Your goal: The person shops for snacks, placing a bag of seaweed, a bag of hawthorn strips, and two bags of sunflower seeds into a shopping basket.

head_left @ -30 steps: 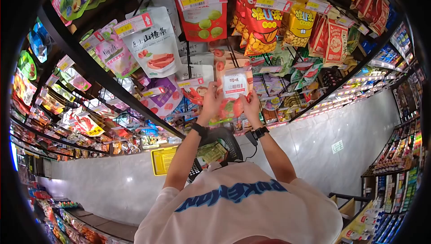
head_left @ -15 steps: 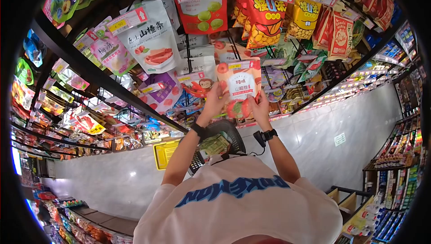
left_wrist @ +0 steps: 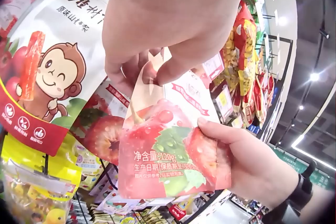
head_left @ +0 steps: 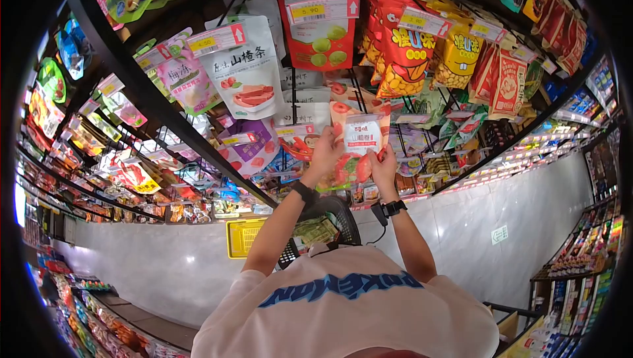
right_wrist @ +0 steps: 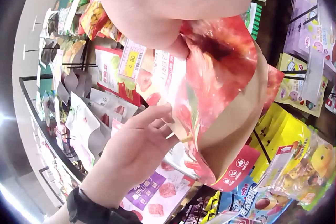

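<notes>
Both hands hold a peach-and-red hawthorn snack pouch (head_left: pixel 362 137) in front of the snack rack. A price tag (head_left: pixel 363 118) overlaps its upper part in the head view. My left hand (head_left: pixel 326 155) pinches the pouch's left side, thumb and fingertips curled at its edge. On the lower right, my right hand (head_left: pixel 384 168) grips it, its thumb (left_wrist: pixel 210 129) lying over the printed front. Seen from the right wrist, the pouch (right_wrist: pixel 223 77) bows outward, with its lower part bent. A white monkey-print pouch (left_wrist: pixel 50 71) hangs right beside it.
Hanging above are a white hawthorn strip pouch (head_left: pixel 244 71), a red pouch with green fruit (head_left: pixel 323 45) and red snack bags (head_left: pixel 403 61). A black basket (head_left: pixel 339 216) with packets is near the body; a yellow basket (head_left: pixel 242 238) sits on the floor.
The head view has shifted, so the shelves appear lower and farther right. The pouch, brought right and upright half a second ago, now sits slightly back left against the rack. Both hands keep their hold.
</notes>
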`<state>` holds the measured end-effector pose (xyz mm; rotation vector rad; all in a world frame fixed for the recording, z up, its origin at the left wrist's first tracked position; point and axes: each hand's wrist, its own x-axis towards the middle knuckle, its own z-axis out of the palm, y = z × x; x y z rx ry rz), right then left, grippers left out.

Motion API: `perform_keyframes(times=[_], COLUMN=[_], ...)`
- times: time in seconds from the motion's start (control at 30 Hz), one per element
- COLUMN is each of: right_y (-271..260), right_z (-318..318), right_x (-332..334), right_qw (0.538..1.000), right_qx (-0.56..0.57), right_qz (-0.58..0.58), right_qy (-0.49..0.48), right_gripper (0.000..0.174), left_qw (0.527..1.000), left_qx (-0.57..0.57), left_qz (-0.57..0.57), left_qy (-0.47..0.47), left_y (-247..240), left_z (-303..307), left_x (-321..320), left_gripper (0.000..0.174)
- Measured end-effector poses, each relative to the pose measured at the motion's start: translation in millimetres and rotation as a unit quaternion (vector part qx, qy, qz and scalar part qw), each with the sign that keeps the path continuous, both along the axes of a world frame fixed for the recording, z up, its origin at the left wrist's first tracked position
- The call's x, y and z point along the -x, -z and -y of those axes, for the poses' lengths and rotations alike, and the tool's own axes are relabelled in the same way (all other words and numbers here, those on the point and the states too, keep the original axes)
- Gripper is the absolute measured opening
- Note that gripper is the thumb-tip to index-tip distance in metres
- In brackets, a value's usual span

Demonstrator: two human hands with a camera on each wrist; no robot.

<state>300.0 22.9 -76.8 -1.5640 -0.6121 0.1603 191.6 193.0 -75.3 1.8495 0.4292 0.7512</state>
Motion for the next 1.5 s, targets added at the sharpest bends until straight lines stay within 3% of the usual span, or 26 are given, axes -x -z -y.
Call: perform_keyframes(times=[0.17,0.2,0.33,0.37,0.4,0.5,0.73,0.9,1.0,1.03,1.1,1.17,1.2,1.27,1.47,1.5], right_y=[18,15,-9,-13,-1,19,26,66,72,82,52,47,32,31,43,43], right_z=[-13,-15,-27,-30,-35,-53,-81,-94,-87,-86,-65,-42,-32,-14,11,11], right_x=[-11,-11,-16,-17,-28,-43,-71,-83,-74,-75,-52,-43,-30,-19,-9,-10], right_qw=[1.000,0.999,0.999,0.998,0.997,0.999,0.996,0.989,0.988,0.994,0.994,0.998,0.998,0.998,0.997,0.998], right_qx=[-0.025,-0.031,-0.003,0.002,0.043,0.009,0.043,0.061,0.109,0.067,0.050,0.042,-0.043,-0.059,-0.065,-0.061], right_qz=[0.001,-0.006,0.021,0.032,0.056,0.022,0.040,0.077,0.061,0.054,0.038,0.005,-0.019,-0.024,-0.016,-0.017], right_qy=[0.002,0.002,0.034,0.046,0.044,0.040,0.060,0.108,0.088,0.069,0.089,0.041,0.029,0.006,-0.027,-0.026], right_gripper=[0.030,0.030,0.031,0.031,0.026,0.024,0.034,0.033,0.034,0.034,0.035,0.031,0.023,0.023,0.024,0.025], left_qw=[0.999,0.997,0.996,0.994,0.992,0.988,0.984,0.981,0.984,0.985,0.992,0.999,0.999,0.999,0.990,0.984], left_qx=[0.003,0.032,-0.063,-0.077,-0.092,-0.108,-0.100,-0.131,-0.130,-0.127,-0.078,-0.020,-0.022,-0.027,0.106,0.144], left_qz=[0.021,0.072,-0.032,-0.010,0.011,0.005,-0.061,-0.041,-0.011,0.002,0.010,0.020,0.017,0.016,0.047,0.096], left_qy=[-0.028,-0.010,-0.062,-0.076,-0.087,-0.108,-0.136,-0.135,-0.121,-0.116,-0.095,-0.041,-0.034,-0.013,0.079,0.041], left_y=[4,33,-11,-12,-13,-8,-10,-2,7,8,2,10,0,-41,-38,-39], left_z=[-2,-13,-13,-16,-17,-26,-40,-32,-26,-27,-23,-27,-18,10,1,2], left_x=[-9,-21,-23,-27,-31,-45,-64,-68,-58,-57,-49,-42,-30,-5,-6,-15], left_gripper=[0.023,0.022,0.019,0.019,0.019,0.024,0.031,0.034,0.034,0.034,0.027,0.018,0.017,0.017,0.021,0.021])
